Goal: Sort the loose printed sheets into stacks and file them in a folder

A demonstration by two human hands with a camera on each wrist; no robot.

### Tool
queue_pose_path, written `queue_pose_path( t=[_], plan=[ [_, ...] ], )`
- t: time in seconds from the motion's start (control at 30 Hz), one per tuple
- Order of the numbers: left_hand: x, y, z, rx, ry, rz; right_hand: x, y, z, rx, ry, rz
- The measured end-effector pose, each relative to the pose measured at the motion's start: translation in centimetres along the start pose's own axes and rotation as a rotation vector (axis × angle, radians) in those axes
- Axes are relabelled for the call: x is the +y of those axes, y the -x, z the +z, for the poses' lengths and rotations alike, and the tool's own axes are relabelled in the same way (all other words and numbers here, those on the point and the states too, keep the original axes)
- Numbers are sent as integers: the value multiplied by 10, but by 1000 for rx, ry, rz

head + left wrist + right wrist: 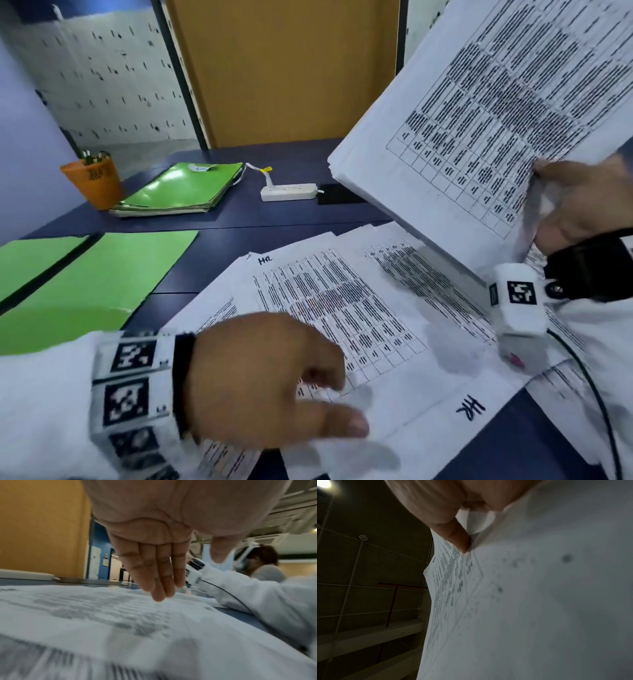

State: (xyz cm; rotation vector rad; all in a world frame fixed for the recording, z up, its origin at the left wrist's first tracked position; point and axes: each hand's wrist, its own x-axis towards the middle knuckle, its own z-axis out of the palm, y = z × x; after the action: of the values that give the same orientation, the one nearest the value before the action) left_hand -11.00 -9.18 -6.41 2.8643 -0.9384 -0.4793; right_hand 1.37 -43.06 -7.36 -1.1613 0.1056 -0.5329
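Bare dark tabletop (pixel 239 222) runs as a band between the open green folder (pixel 102 274) at the left and the spread printed sheets (pixel 342 301) at the right; a hand could pass there. Beyond it, the far edge is lined with an orange cup (pixel 92 180), a pile of green folders (pixel 181 188) touching it, a white power strip (pixel 289 192) and a black pad (pixel 337 193). The stack of sheets (pixel 479 120) held up by the right hand (pixel 582 202) blocks the upper right. The left hand (pixel 267 380) hovers low over the spread sheets, fingers straight.
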Motion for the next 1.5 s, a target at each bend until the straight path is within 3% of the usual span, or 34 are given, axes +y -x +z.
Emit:
queue_pose_path(
  t=[0.07, 0.13, 0.17, 0.33, 0.5, 0.57, 0.67, 0.87, 1.07, 1.23, 1.37, 1.5],
  plan=[
    [-18, -29, -9, 94, 125, 21, -1, 3, 3, -7, 3, 5],
    [-41, -68, -16, 237, 49, 16, -2, 3, 5, -5, 12, 10],
    [-51, -89, -16, 231, 8, 9, -2, 1, 4, -7, 6, 18],
    [-61, -157, -9, -52, -318, 99, -1, 5, 3, 13, -2, 54],
    [-50, -171, 0, -227, -219, 238, 8, 4, 1, 69, 9, 59],
    [-45, -172, -1, -163, -247, 266, 9, 2, 3, 35, -52, 66],
    [-38, -169, -9, -120, -322, 183, 18, -10, -5, -19, -100, 110],
    [-50, -159, -19, 77, -442, 103, 12, -2, 5, 11, -41, 5],
    [-105, -132, -61, 295, -109, -98, 1, 5, 0, -15, -16, 36],
    [-145, -96, -81, 556, 208, -224, -2, 0, -6, -90, -186, 204],
    [-147, -84, -78, 761, 796, -189, 11, 8, 10, -204, -230, 192],
    [-126, -82, -65, 765, 1308, 11, 29, 28, 38, -360, -173, 140]
  ],
)
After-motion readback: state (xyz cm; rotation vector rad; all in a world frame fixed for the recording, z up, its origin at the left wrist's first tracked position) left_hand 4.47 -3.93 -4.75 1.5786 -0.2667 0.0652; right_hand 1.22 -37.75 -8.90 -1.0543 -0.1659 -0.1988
